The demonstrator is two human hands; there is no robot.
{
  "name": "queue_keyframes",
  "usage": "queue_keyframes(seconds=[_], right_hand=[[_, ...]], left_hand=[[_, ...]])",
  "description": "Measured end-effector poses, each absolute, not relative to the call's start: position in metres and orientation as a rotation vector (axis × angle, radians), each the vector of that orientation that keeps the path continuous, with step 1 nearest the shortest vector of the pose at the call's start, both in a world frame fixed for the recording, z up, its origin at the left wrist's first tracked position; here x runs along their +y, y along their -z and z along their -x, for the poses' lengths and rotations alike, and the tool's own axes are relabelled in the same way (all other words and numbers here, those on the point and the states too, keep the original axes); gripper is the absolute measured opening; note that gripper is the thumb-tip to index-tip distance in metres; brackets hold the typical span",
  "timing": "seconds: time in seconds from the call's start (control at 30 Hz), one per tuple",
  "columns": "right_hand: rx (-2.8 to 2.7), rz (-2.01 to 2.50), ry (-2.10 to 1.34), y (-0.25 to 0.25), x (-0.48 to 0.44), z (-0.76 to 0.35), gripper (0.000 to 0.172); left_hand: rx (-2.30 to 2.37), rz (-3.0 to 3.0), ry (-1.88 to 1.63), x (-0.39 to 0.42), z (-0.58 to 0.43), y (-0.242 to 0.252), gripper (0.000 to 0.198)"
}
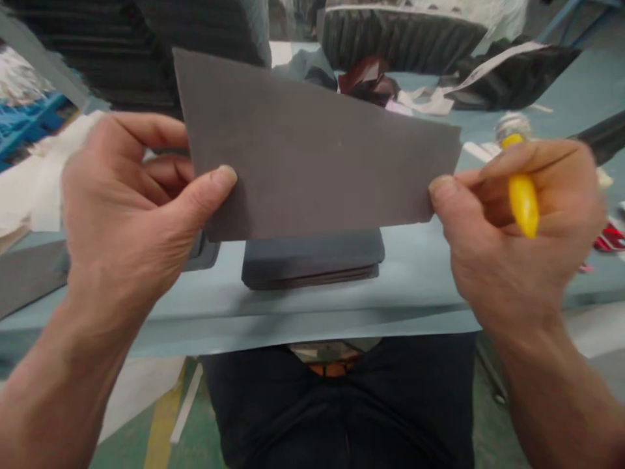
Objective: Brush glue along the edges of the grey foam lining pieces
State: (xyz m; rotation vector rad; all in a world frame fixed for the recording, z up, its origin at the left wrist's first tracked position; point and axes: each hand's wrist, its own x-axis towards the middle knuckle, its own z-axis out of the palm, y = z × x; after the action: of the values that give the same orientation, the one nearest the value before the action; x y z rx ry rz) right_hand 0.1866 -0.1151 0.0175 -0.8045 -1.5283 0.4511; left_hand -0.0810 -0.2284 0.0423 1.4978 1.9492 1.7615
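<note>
Between both hands, a flat dark grey sheet (317, 156) with straight edges is held up above the table. My left hand (131, 189) pinches its left edge, thumb on the near face and fingers behind. At the right edge, my right hand (527, 208) grips the lower corner between thumb and fingers. A yellow tool (523, 202), perhaps a pen or a knife handle, is also tucked among the right fingers; its working end cannot be made out. Beneath the sheet lies a small stack of dark, round-cornered pieces (312, 260), partly covered by it.
The pale blue table (420, 273) has its front edge before my lap. Tall dark stacks (117, 52) rise at the back left. A row of dark pieces (400, 39), scraps (368, 78) and a black bundle (508, 78) lie behind. Another grey sheet (32, 273) rests at left.
</note>
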Motion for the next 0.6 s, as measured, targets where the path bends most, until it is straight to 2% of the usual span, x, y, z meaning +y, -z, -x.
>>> queue_keyframes(seconds=[0.07,0.13,0.27,0.37,0.6], right_hand=[[-1.578,0.799,-0.500,-0.013,-0.110,-0.182,0.031],[-1.599,0.804,-0.575,-0.007,-0.107,-0.182,0.031],[-1.627,0.893,-0.598,0.005,-0.102,-0.190,0.031],[-1.675,0.956,-0.496,0.013,-0.100,-0.198,0.031],[-1.765,1.092,-0.313,0.031,-0.107,-0.214,0.026]], left_hand=[[2.088,-1.605,-1.754,-0.230,0.086,-0.034,0.051],[2.112,-1.639,-1.741,-0.233,0.088,-0.026,0.050],[1.873,-1.519,-1.591,-0.237,0.091,-0.017,0.020],[1.722,-1.453,-1.455,-0.236,0.094,-0.017,0.011],[1.645,-1.432,-1.218,-0.234,0.101,-0.007,0.024]])
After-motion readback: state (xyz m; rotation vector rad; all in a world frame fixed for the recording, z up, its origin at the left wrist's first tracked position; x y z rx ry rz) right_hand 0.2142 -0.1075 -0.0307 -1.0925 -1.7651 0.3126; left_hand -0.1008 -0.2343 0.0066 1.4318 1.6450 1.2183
